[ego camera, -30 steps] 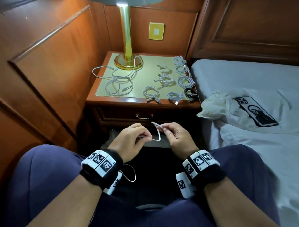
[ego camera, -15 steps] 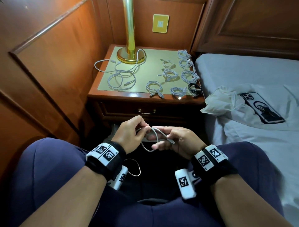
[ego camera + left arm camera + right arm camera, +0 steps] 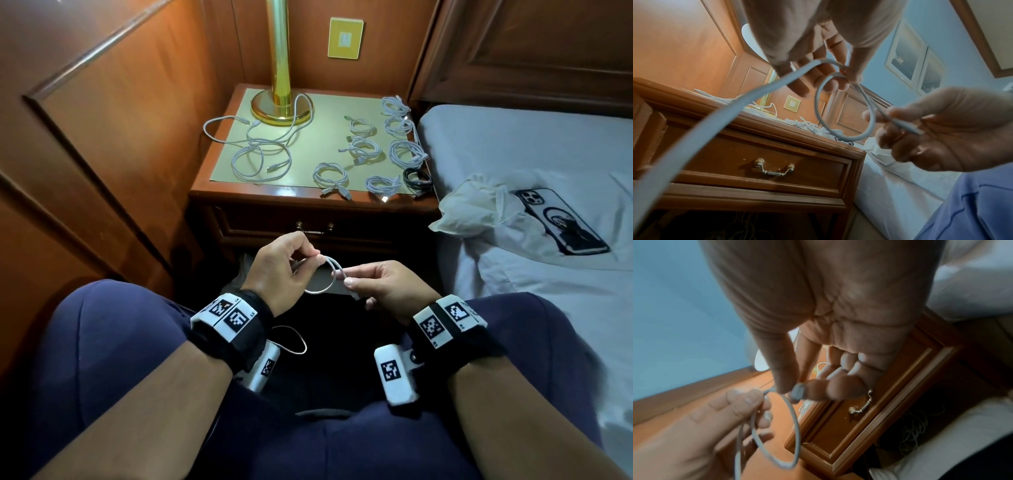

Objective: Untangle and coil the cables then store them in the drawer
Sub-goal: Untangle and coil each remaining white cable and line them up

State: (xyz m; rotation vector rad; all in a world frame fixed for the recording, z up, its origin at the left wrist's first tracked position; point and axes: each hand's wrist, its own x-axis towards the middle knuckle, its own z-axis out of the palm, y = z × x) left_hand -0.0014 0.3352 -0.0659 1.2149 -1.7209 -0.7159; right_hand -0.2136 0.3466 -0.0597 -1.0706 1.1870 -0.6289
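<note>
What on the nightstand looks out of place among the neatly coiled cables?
The loose white cable sprawls uncoiled across the nightstand, looping round the lamp base, while the cables to its right sit in tidy coils.

A bedroom, seen from the edge of the bed: a wooden nightstand with a brass-handled drawer stands against wood-panelled walls, just beside a bed made up in white sheets under a dark carved headboard. A brass lamp rises from the nightstand below a yellow wall plate. A phone lies on the bedding, and framed pictures hang on a pale blue wall.
</note>
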